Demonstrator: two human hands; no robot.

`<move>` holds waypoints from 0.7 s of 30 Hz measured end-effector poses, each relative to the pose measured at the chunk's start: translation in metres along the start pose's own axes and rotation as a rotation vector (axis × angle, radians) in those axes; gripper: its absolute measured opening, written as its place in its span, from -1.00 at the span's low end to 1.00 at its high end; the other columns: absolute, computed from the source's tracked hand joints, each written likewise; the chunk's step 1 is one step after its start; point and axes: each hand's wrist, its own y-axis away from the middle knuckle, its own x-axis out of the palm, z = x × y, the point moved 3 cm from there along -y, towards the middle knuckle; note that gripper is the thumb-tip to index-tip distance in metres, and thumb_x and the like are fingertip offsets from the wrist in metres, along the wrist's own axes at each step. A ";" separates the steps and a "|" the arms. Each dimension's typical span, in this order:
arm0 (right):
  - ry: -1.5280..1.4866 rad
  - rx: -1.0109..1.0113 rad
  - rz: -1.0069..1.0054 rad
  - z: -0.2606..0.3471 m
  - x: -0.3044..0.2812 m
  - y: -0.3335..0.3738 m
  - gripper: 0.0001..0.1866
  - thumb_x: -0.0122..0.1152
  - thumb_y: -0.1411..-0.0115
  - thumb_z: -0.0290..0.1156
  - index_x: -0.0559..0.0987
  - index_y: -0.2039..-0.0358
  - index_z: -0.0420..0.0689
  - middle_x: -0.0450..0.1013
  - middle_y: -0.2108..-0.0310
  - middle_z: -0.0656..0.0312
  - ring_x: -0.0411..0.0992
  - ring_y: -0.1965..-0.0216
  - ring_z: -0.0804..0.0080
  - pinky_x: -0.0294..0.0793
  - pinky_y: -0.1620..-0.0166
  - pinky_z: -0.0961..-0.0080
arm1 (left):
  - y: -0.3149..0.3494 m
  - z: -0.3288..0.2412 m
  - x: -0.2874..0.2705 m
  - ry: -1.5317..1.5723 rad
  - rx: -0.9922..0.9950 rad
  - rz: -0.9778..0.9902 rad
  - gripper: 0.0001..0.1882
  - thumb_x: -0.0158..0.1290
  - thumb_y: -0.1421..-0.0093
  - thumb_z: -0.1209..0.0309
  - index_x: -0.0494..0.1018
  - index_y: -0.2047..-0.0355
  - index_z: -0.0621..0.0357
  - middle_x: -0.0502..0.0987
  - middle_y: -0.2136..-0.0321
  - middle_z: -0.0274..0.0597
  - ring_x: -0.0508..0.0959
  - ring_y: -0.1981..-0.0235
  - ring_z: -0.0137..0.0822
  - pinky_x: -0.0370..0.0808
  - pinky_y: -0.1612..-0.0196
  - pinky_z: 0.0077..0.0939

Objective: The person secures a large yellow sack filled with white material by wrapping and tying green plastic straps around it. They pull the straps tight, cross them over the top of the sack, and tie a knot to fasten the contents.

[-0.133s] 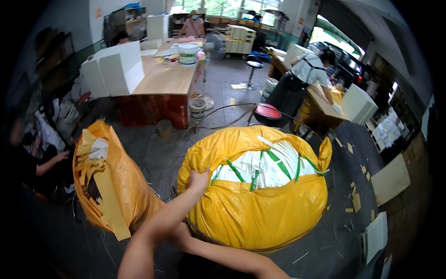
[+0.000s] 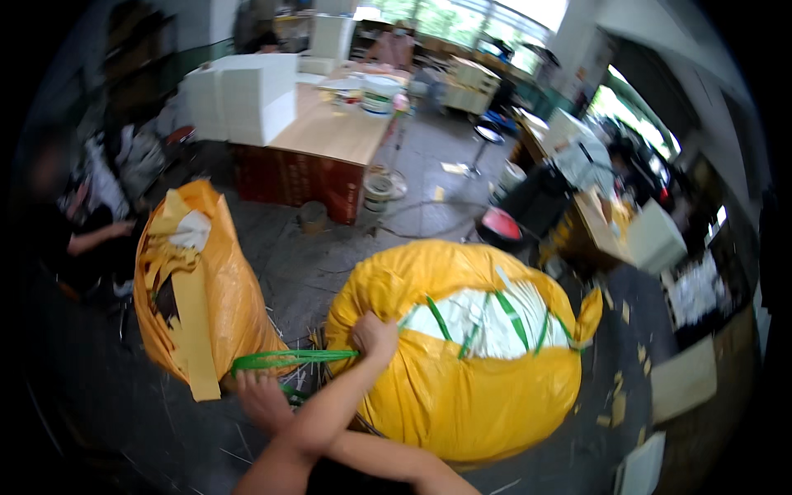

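One green strap (image 2: 309,356) clenched in left hand (image 2: 376,337), nine o'clock on yellow sack (image 2: 470,404); right hand (image 2: 266,406): grip unclear. Crossed forearms (image 2: 345,403) could let strap slip.

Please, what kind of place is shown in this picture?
Probably a workshop or small factory: a worktable bearing white stacks, a bulging yellow sack with green ties, and scraps on the floor.

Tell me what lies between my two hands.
In the head view, green strap runs from your left hand across to your right hand.
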 end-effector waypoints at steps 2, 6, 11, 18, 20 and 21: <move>-0.007 -0.368 -0.036 0.031 0.010 0.045 -0.56 -0.11 -0.28 -0.31 0.42 -0.09 -0.28 0.43 0.01 -0.01 0.40 0.04 0.05 0.37 -0.07 0.19 | -0.008 0.013 -0.014 -0.037 0.062 -0.092 -0.57 0.28 -0.01 0.15 0.56 0.31 0.30 0.60 0.30 0.13 0.56 0.17 0.10 0.45 0.08 -0.08; -0.838 -0.484 1.228 -0.054 -0.049 0.114 -0.59 -0.14 -0.39 -0.30 0.45 -0.12 -0.25 0.39 -0.14 -0.07 0.36 -0.15 0.14 0.32 -0.19 0.36 | -0.012 0.029 -0.003 0.038 0.078 -0.090 -0.64 0.24 0.02 0.25 0.55 0.30 0.29 0.55 0.22 0.14 0.49 0.08 0.10 0.39 -0.03 -0.09; -0.491 -0.631 1.044 -0.143 -0.165 -0.011 -0.57 0.17 -0.23 -0.03 0.55 0.17 -0.17 0.48 0.29 0.01 0.46 0.17 0.14 0.33 -0.09 0.22 | -0.008 0.033 0.013 0.178 0.027 -0.060 -0.58 0.22 0.04 0.28 0.53 0.17 0.23 0.54 0.17 0.08 0.42 -0.01 0.02 0.29 -0.14 -0.10; 0.308 -0.369 0.876 -0.130 0.019 -0.078 -0.53 0.32 0.00 0.03 0.65 0.28 -0.12 0.60 0.22 0.07 0.52 0.02 0.13 0.30 -0.25 0.19 | -0.016 0.038 0.024 0.092 0.151 -0.035 -0.50 0.22 0.06 0.30 0.47 0.09 0.24 0.52 0.12 0.01 0.42 -0.03 -0.09 0.19 -0.22 -0.16; -0.053 0.006 0.588 -0.157 0.017 -0.116 -0.70 0.30 -0.02 -0.14 0.63 0.41 -0.13 0.58 0.40 0.10 0.57 0.22 0.19 0.52 0.03 0.32 | -0.014 0.042 0.004 -0.087 0.644 -0.469 -0.54 0.22 0.04 0.30 0.46 0.14 0.24 0.52 0.16 0.00 0.44 0.01 -0.07 0.23 -0.20 -0.13; -0.018 -0.452 0.317 -0.213 0.008 -0.124 -0.80 0.26 -0.04 -0.26 0.58 0.54 -0.13 0.52 0.52 0.11 0.53 0.39 0.16 0.53 0.33 0.33 | 0.006 0.029 0.001 -0.066 0.825 -0.496 -0.57 0.21 0.03 0.30 0.46 0.16 0.24 0.52 0.19 -0.01 0.44 0.04 -0.05 0.24 -0.19 -0.12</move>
